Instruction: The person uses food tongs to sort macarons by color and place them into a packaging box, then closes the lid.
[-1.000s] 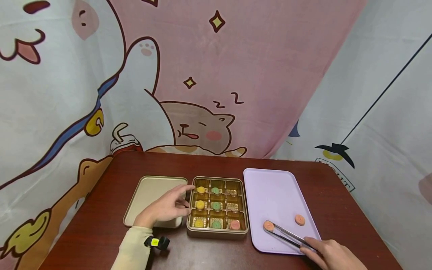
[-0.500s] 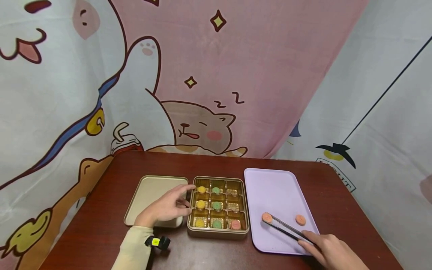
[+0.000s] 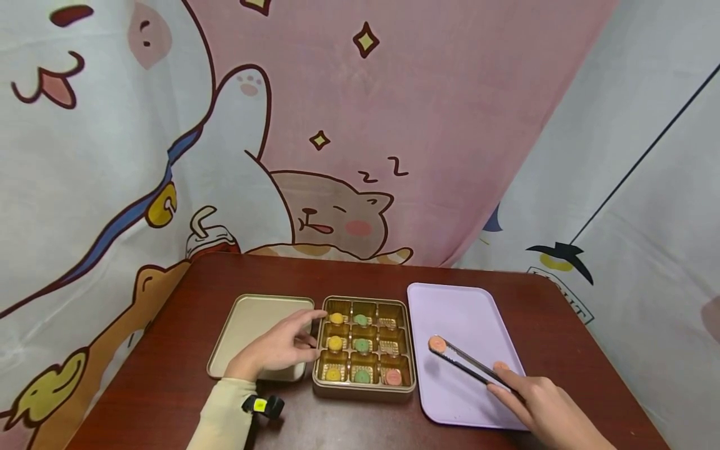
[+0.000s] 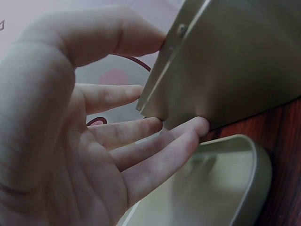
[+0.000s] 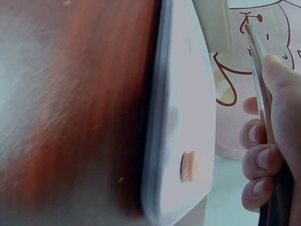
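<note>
The right grip (image 3: pixel 542 406) is curling around a pair of tongs (image 3: pixel 473 360), and the tongs are pinching an orange disc (image 3: pixel 437 344) at their far end. That disc is sitting ahead and to the left of the right grip, over a purple tray (image 3: pixel 455 306). Another orange disc (image 5: pixel 189 166) is lying on the tray, close by the right grip, and its fingers are hiding part of it in the head view. The left grip (image 3: pixel 275 350) is staying apart, with its fingers spreading and touching the near side of a square tin (image 3: pixel 360 391). Just right of the left grip, the tin is holding a gold tray with nine little boxes. Three yellow discs (image 3: pixel 334 344) are filling the row closest to the left grip, three green discs (image 3: pixel 362 345) are sitting next over, and one pink disc (image 3: pixel 394 377) is resting in the nearest box of the row closest to the right grip. A tin lid (image 3: pixel 255 319) is lying partly under the left grip on the brown desk (image 3: pixel 534 312).
</note>
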Demonstrator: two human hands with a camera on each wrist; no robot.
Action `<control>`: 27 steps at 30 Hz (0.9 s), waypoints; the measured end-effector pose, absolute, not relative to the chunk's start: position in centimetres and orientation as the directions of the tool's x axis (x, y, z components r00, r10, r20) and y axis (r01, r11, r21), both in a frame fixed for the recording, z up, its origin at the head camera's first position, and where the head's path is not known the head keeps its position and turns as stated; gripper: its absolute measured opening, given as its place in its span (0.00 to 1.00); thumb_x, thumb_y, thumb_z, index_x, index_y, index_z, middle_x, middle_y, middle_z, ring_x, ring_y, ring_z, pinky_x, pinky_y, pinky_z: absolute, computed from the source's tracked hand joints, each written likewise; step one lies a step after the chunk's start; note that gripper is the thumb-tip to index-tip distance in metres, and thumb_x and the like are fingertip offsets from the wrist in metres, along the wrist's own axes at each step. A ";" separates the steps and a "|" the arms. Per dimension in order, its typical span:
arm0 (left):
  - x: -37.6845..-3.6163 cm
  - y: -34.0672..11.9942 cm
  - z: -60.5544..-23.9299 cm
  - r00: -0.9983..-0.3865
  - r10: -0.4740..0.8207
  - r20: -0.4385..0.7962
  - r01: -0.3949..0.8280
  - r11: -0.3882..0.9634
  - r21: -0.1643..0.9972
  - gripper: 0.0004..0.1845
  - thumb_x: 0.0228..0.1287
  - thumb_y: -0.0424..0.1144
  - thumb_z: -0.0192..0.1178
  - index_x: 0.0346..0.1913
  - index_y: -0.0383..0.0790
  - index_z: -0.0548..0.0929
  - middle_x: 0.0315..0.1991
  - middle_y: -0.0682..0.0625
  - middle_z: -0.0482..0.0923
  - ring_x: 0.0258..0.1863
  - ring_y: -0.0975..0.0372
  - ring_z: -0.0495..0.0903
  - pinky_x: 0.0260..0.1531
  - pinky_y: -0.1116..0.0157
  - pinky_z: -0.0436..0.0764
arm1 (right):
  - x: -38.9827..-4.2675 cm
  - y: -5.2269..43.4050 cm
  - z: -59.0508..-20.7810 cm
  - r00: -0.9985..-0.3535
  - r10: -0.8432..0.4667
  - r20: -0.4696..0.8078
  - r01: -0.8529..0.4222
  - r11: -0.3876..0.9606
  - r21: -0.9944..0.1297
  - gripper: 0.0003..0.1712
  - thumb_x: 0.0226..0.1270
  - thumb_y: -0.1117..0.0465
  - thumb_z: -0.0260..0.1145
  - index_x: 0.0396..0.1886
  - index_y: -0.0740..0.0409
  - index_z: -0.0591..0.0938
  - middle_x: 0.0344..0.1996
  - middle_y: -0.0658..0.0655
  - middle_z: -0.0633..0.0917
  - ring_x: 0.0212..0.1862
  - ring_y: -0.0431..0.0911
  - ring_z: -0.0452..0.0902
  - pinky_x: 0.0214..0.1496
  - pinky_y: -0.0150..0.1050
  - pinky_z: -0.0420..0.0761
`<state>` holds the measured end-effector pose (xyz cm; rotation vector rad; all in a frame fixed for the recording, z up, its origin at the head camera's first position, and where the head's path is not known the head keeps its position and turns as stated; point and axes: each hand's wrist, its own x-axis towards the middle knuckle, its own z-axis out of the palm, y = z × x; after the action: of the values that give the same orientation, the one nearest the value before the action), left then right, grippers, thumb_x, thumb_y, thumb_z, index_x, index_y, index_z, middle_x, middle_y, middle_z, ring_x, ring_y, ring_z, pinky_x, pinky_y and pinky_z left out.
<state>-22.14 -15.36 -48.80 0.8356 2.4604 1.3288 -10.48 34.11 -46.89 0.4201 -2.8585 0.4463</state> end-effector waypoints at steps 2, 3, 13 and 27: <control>-22.1 -15.4 -48.8 -0.815 0.576 0.068 0.371 0.427 0.825 0.42 0.64 0.34 0.72 0.79 0.38 0.66 0.75 0.36 0.65 0.49 0.56 0.86 0.52 0.60 0.88 | -10.9 33.7 -46.7 -0.930 -0.258 0.263 -0.330 0.902 -0.278 0.08 0.71 0.49 0.73 0.43 0.44 0.86 0.23 0.34 0.80 0.23 0.27 0.68 0.24 0.29 0.72; -22.1 -15.4 -48.8 -0.816 0.574 0.066 0.368 0.428 0.825 0.42 0.64 0.34 0.72 0.79 0.39 0.66 0.75 0.36 0.65 0.49 0.57 0.86 0.52 0.60 0.88 | -11.0 33.4 -46.7 -0.929 -0.264 0.261 -0.335 0.898 -0.286 0.06 0.72 0.49 0.73 0.41 0.41 0.84 0.21 0.33 0.77 0.23 0.27 0.66 0.24 0.29 0.71; -22.2 -15.3 -48.7 -0.819 0.570 0.063 0.367 0.437 0.821 0.42 0.63 0.34 0.72 0.79 0.37 0.66 0.74 0.36 0.66 0.48 0.58 0.86 0.51 0.62 0.88 | -13.1 31.2 -46.4 -0.892 -0.336 0.302 -0.409 0.885 -0.223 0.08 0.70 0.46 0.74 0.43 0.40 0.87 0.30 0.31 0.84 0.29 0.26 0.72 0.26 0.32 0.80; -22.4 -15.3 -49.1 -0.810 0.582 0.079 0.385 0.424 0.820 0.42 0.62 0.32 0.72 0.79 0.37 0.65 0.75 0.36 0.66 0.48 0.57 0.87 0.50 0.65 0.88 | -14.7 29.0 -46.9 -0.789 -0.476 0.387 -0.572 0.800 -0.182 0.06 0.71 0.51 0.74 0.42 0.37 0.84 0.22 0.27 0.70 0.25 0.26 0.65 0.24 0.24 0.67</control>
<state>-22.40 -15.33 -49.06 0.8492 2.4611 1.3299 -14.68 29.03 -46.92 0.8000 -2.6654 0.4174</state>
